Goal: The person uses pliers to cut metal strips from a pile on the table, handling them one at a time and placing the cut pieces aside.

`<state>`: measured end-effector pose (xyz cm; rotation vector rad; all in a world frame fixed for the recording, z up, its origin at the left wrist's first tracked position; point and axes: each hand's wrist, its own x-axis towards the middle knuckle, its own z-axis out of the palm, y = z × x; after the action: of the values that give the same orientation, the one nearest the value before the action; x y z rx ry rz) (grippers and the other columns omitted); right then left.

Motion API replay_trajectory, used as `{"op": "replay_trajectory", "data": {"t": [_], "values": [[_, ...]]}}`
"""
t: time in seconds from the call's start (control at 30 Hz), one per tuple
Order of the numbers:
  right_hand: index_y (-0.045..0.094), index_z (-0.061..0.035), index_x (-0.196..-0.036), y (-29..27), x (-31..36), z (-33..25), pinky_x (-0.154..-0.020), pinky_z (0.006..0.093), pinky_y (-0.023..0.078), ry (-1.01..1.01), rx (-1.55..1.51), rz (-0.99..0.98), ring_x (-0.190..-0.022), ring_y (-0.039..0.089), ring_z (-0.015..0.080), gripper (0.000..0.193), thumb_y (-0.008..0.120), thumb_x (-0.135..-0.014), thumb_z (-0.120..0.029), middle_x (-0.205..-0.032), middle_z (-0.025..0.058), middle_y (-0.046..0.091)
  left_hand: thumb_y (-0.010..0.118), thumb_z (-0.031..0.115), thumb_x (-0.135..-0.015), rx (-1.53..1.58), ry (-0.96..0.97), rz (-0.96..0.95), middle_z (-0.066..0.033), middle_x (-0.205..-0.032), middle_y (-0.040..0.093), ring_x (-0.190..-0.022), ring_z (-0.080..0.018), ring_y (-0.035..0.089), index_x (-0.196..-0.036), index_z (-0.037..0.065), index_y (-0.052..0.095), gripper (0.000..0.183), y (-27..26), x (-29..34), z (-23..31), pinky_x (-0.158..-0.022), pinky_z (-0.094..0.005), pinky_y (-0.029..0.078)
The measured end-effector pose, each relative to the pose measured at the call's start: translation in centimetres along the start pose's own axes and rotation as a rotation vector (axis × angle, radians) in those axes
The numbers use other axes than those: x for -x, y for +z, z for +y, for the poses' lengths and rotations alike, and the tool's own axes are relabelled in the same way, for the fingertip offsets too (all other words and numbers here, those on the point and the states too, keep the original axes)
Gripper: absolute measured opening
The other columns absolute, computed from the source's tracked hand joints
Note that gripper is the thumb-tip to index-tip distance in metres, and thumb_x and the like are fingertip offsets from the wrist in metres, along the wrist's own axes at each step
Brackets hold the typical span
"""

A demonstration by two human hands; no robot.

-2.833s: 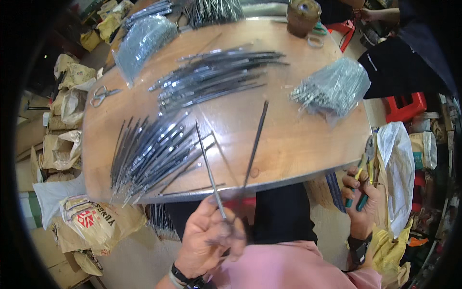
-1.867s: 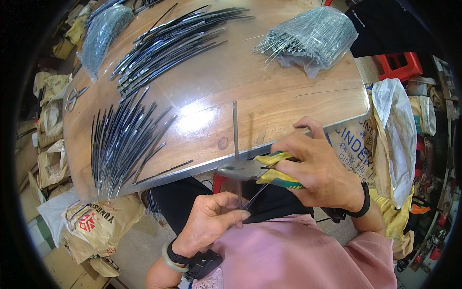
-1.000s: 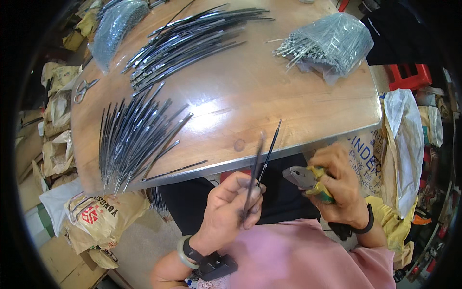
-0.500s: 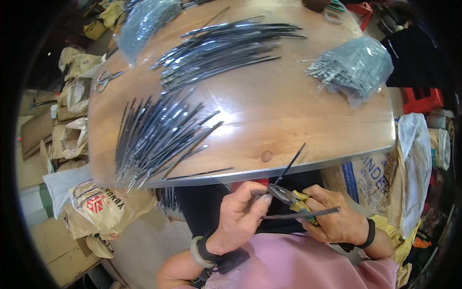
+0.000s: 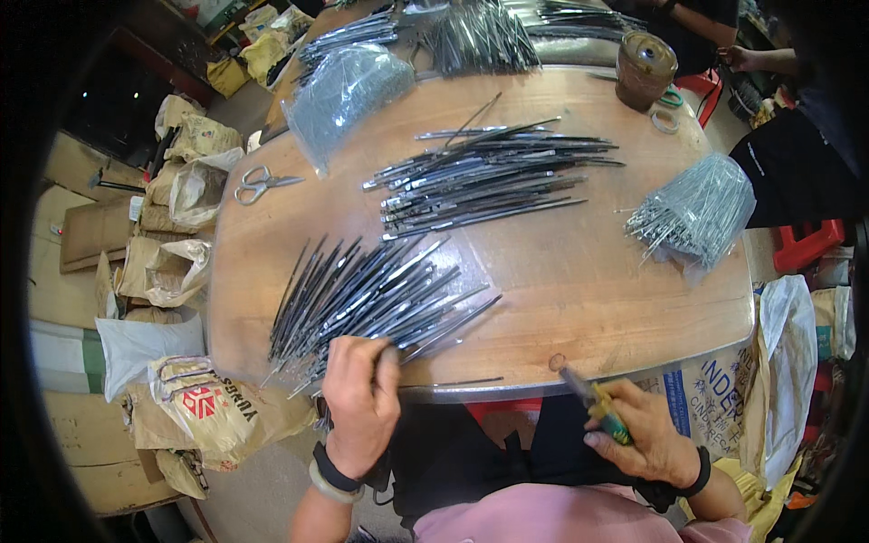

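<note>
Two bare hands [image 5: 362,403] are on record in the head view, the only view submitted, working at the near edge of a wooden table [image 5: 262,308].

Left hand: curled narrow, palm down, at the near right side of a fanned pile of dark strips [image 5: 362,294]. I cannot tell whether a strip is pinched under the curled fingers; the hand itself hides the spot.

Near pile: it lies on the table, ahead of the left hand and somewhat to its left. Its long axis runs from lower left, by the table edge, to upper right; the leftmost strips stand steeper. The left hand is plainly the nearer; the right hand [image 5: 643,434] is well apart, off to the right.

Right hand: closed around pliers [image 5: 602,412] with yellow and green handles, nose pointing up and left towards the table edge. Whether the jaws are parted cannot be told, owing to blur.

Between the hands, one loose strip [image 5: 457,382] lies along the near edge, closer to the left hand.

Elsewhere on the table: a second pile of dark strips [image 5: 489,176] beyond the first, lying more nearly crosswise; scissors [image 5: 262,185] at left; a clear bag of thin rods [image 5: 692,213] at right.
</note>
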<state>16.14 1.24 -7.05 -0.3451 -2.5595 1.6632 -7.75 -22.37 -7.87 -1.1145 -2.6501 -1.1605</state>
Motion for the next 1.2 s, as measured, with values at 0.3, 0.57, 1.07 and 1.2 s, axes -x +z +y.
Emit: {"op": "replay_trajectory", "data": {"t": [0.3, 0.57, 1.07, 1.2], "values": [[0.066, 0.0034, -0.099, 1.1, -1.6, -1.4, -0.070, 0.0360, 0.055, -0.225, 0.261, -0.006, -0.079, 0.065, 0.0336, 0.031, 0.076, -0.077, -0.015, -0.105, 0.0215, 0.061, 0.075, 0.015, -0.073, -0.475, 0.431, -0.130, -0.0173, -0.114, 0.054, -0.107, -0.0337, 0.051, -0.114, 0.003, 0.062, 0.044, 3.2, -1.1, -0.3, -0.092, -0.0488, 0.036], [0.067, -0.0018, -0.094, -5.0, -0.9, -1.8, -0.064, 0.0352, 0.052, -0.107, 0.129, 0.168, -0.073, 0.066, 0.0284, 0.022, 0.076, -0.074, -0.007, -0.099, 0.0162, 0.064, 0.078, 0.009, -0.070, -0.247, 0.232, -0.091, -0.0178, -0.110, 0.058, -0.104, -0.0363, 0.054, -0.114, 0.000, 0.062, 0.047, -0.1, -4.1, 0.9, -0.090, -0.0438, 0.043], [0.065, 0.0010, -0.093, -10.8, -7.2, 0.1, -0.074, 0.0362, 0.051, -0.332, 0.655, 0.454, -0.085, 0.063, 0.0314, 0.027, 0.067, -0.067, 0.005, -0.096, 0.0160, 0.061, 0.065, -0.002, -0.077, -0.430, 0.460, -0.166, -0.0154, -0.087, 0.053, -0.086, -0.0357, 0.053, -0.086, 0.001, 0.057, 0.012, 7.1, -13.6, 0.5, -0.076, -0.0442, 0.046], [0.063, 0.0026, -0.088, -9.8, -9.7, 2.4, -0.077, 0.0377, 0.053, -0.441, 0.912, 0.264, -0.091, 0.063, 0.0342, 0.029, 0.072, -0.060, 0.003, -0.104, 0.0200, 0.060, 0.065, -0.001, -0.077, -0.426, 0.440, -0.115, -0.0146, -0.082, 0.055, -0.083, -0.0360, 0.056, -0.082, 0.002, 0.057, 0.010, 6.8, -13.9, 1.7, -0.074, -0.0432, 0.047]]}}
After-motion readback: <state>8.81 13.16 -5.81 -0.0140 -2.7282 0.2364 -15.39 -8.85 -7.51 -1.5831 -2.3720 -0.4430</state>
